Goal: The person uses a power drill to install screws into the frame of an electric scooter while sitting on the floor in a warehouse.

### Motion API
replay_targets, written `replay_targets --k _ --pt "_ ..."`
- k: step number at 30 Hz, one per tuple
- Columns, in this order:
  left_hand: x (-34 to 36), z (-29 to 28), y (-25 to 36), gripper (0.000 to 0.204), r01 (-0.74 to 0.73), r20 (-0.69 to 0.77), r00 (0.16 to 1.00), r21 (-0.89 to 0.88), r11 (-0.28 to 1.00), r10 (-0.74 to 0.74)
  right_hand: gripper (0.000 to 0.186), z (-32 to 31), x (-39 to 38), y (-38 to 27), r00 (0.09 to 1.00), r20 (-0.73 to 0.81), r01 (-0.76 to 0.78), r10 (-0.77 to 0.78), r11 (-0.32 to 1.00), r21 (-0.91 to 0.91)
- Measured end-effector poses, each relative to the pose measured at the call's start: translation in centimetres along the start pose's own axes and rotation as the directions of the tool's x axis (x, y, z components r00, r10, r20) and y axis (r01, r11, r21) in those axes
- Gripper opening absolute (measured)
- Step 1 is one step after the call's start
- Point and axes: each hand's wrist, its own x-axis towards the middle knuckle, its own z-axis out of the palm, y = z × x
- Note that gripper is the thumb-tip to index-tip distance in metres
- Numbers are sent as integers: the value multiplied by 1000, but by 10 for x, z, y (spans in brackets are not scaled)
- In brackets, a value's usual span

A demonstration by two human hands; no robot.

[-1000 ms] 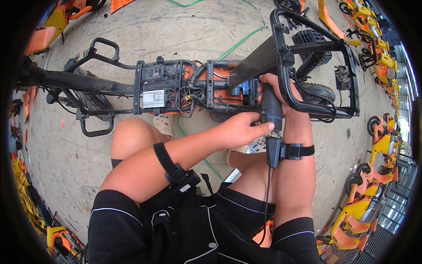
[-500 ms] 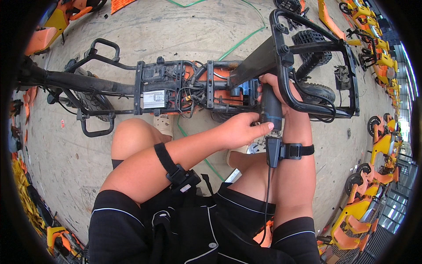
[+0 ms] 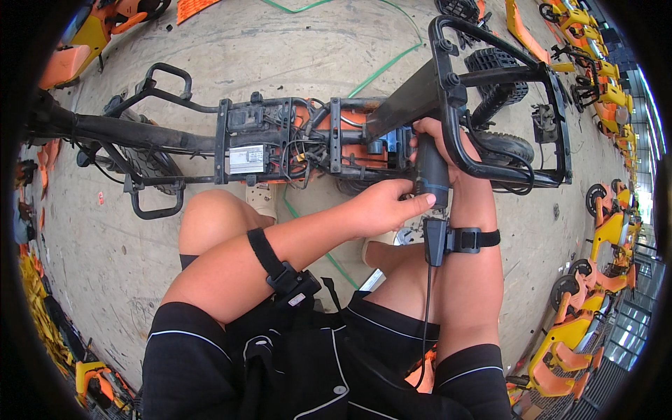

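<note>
A stripped scooter frame [image 3: 150, 139], black with orange parts, lies across in front of me. My right hand [image 3: 431, 129] is closed around the far part of a black cylindrical tool [image 3: 432, 170], probably a power tool, beside the frame's upright tube loop. My left hand [image 3: 388, 208] grips the tool's near end, its thumb lying along the edge and its other fingers partly hidden. The tool's far tip is hidden by my right hand and the frame. Close by are a blue part [image 3: 400, 149] and a bundle of cables [image 3: 299, 148].
A silver labelled box [image 3: 246, 159] sits in the frame's middle. The tube loop [image 3: 458, 126] crosses over my right wrist. A green strap [image 3: 392, 61] lies on the concrete floor. Yellow and orange scooters [image 3: 570, 364] line the right side; more orange parts [image 3: 66, 65] are at upper left.
</note>
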Motion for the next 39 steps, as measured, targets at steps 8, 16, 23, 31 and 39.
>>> replay_targets --k 8,16,23,31,39 --pt "1 0 -3 48 4 -10 1000 7 1000 -4 23 0 2 2 1000 1 6 -6 1000 -5" --pt "-1 0 -1 48 -10 -19 1000 -19 1000 10 30 -1 5 4 1000 -4 6 -6 1000 20" --pt "-1 -1 -2 48 1 -24 1000 -27 1000 -1 29 0 4 4 1000 -17 21 -20 998 65" --pt "-1 -2 -5 48 15 -34 999 -26 1000 -16 30 6 1 1 999 -34 12 -12 1000 -11" --pt "-2 -2 -5 49 -3 -34 999 -28 1000 2 30 3 5 4 1000 -23 -8 9 999 35"
